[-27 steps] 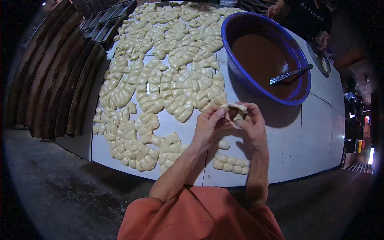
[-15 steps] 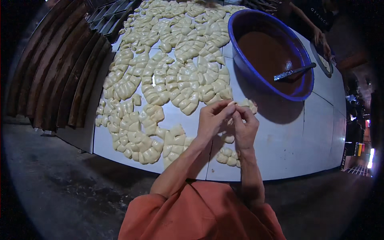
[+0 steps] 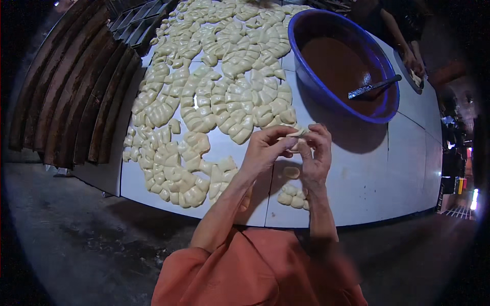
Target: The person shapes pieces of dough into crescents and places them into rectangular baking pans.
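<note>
A small piece of pale dough point(image 3: 298, 134) is pinched between the fingertips of my left hand point(image 3: 265, 149) and my right hand point(image 3: 317, 153), just above the table. Below them lies a single round dough piece point(image 3: 291, 173), and nearer me a cluster of dough lumps point(image 3: 292, 197) sits partly behind my right wrist. To the left, a wide spread of filled-looking dough pieces point(image 3: 240, 99) lies packed together on the table. Beyond my right hand stands a large blue basin point(image 3: 301, 61) of smooth brown filling point(image 3: 332, 56), with a dark-handled spatula point(image 3: 375, 87) resting in it.
The white table point(image 3: 408, 168) ends in a front edge close to my body. Several long dark brown trays point(image 3: 66, 97) lean at the left, with metal moulds point(image 3: 140, 23) behind. At the far right, another person's hands point(image 3: 414, 66) work over a round tray point(image 3: 411, 81).
My hands have drawn slightly apart, with the right fingers lifted and the dough showing more between them. The round dough piece below is more exposed. The other person's hands have shifted toward the tray.
</note>
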Demonstrator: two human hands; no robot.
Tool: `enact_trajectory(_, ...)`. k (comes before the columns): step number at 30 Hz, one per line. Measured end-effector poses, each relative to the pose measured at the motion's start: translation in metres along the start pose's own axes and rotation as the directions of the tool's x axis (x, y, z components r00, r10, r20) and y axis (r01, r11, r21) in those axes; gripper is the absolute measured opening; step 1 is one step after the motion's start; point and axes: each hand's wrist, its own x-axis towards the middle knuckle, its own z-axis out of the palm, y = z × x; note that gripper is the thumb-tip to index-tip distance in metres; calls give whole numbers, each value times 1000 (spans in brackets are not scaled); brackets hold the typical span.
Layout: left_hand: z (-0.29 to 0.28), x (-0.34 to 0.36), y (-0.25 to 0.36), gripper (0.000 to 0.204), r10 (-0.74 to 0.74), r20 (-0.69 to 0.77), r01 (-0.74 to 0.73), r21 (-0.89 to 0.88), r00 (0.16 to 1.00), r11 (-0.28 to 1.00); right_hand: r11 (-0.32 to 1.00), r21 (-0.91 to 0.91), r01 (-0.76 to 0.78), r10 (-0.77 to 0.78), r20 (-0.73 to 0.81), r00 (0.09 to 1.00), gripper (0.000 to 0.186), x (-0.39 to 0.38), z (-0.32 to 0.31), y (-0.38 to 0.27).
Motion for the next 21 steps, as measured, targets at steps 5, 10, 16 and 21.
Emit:
enact_trajectory(5,-2,-3,-12,29,29,80,-38,115,996,993,983,141,-114,142,-210,967,18,-14,12,23)
enact_trajectory(10,11,-12,-5,32,-32,117,19,109,993,994,991,-29,-133,126,-182,975,20,-10,1,20)
enact_trajectory(16,10,-9,-6,29,-116,-19,117,105,993,987,964,73,-256,261,-72,963,19,-15,-16,-2)
enact_trajectory(21,18,-16,-7,51,-212,-72,222,201,975,954,931,-11,-365,362,165,917,27,-37,-46,3)
